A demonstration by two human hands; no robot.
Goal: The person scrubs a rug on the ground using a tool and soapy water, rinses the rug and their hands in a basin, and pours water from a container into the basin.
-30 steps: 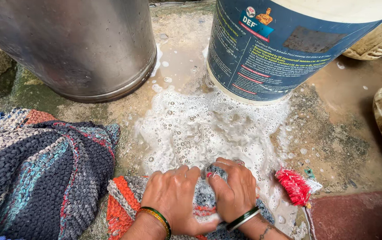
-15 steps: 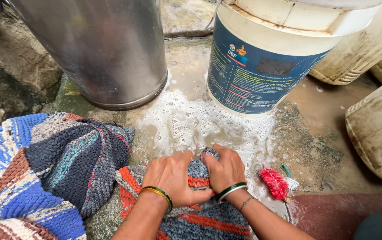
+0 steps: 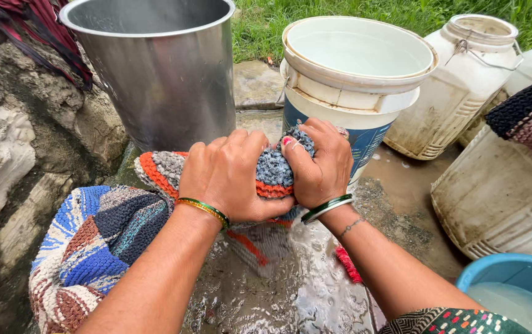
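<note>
Hands clench together: your left hand (image 3: 226, 176) and right hand (image 3: 318, 167) grip the bunched wet rug (image 3: 273, 168), lifted clear so water drains down.

An outdoor washing spot beside a home: wet stone floor (image 3: 402, 222), grass (image 3: 260, 25) behind, a steel drum (image 3: 161, 80), plastic buckets (image 3: 352, 68), soapy water.

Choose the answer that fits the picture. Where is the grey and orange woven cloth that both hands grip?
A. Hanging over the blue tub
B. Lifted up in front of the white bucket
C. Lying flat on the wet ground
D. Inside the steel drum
B: the left hand and the right hand squeeze the woven cloth in the air, in front of the white bucket, above the wet ground.
</note>
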